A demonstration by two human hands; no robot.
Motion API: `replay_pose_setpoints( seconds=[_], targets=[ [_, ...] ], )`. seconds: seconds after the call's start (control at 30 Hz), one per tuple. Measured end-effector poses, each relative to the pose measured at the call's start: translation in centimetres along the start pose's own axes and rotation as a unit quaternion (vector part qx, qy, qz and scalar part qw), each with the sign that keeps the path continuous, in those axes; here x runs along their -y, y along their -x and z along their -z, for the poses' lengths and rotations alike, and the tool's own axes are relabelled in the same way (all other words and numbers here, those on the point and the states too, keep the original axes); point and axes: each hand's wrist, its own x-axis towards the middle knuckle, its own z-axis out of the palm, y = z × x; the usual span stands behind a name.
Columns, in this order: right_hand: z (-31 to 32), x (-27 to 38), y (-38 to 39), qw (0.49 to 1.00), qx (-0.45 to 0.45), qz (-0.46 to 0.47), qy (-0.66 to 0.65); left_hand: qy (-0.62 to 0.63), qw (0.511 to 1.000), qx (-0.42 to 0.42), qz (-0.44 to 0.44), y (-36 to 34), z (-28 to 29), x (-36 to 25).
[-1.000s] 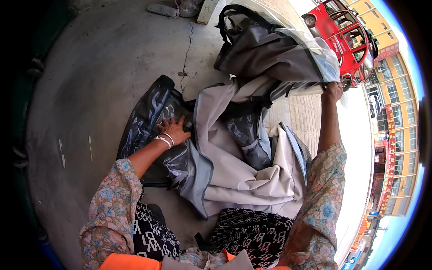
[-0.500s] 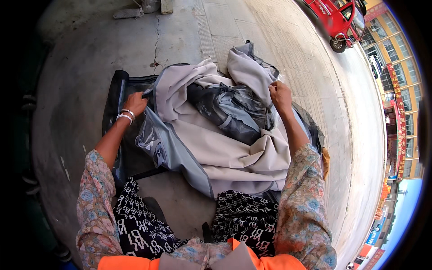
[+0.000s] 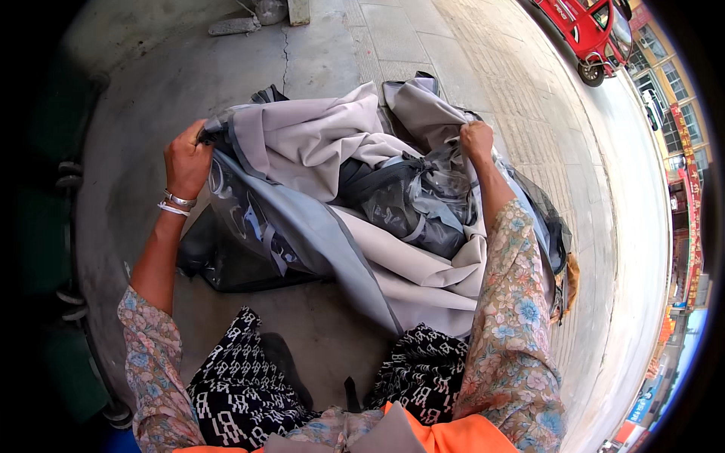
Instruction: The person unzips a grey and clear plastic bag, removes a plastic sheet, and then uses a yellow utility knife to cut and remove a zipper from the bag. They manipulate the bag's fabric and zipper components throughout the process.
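Note:
A large grey-beige fabric sheet (image 3: 310,143) lies heaped in folds on the ground before me, with a smoother blue-grey reverse side and dark edging. My left hand (image 3: 187,160) is closed round the dark edging at its left corner and holds that side lifted. A clear plastic panel (image 3: 245,215) hangs below this hand. On the other side, my right hand (image 3: 476,141) is closed on a fold at the sheet's right edge. Between the hands, a crumpled bundle of dark mesh and clear plastic (image 3: 419,200) rests on the fabric. Part of the sheet is hidden under its own folds.
Under the lifted left side lies a dark flat piece (image 3: 226,260) on the concrete floor (image 3: 143,98). Wheeled dark-green containers (image 3: 72,249) line the left side. A red three-wheeled vehicle (image 3: 585,34) stands at the far right. A stone block (image 3: 234,26) lies at the back.
My left hand has moved left and pulled the sheet's corner up with it, spreading the blue-grey side. The right hand has shifted slightly and keeps its grip. The whole view has turned a little.

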Motion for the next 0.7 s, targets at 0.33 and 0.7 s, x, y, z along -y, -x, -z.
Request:
replay_pose_setpoints(
  seconds=[0.33,0.7],
  targets=[
    [18.7,-4.6,-18.4,0.977,-0.176,0.106,-0.056,-0.041,0.944,-0.072,0.318,4.4,3.0,22.1],
    [1.0,15.1,15.7,0.936,0.237,0.252,-0.067,-0.255,0.966,-0.019,-0.043,2.1,1.7,7.6]
  ],
)
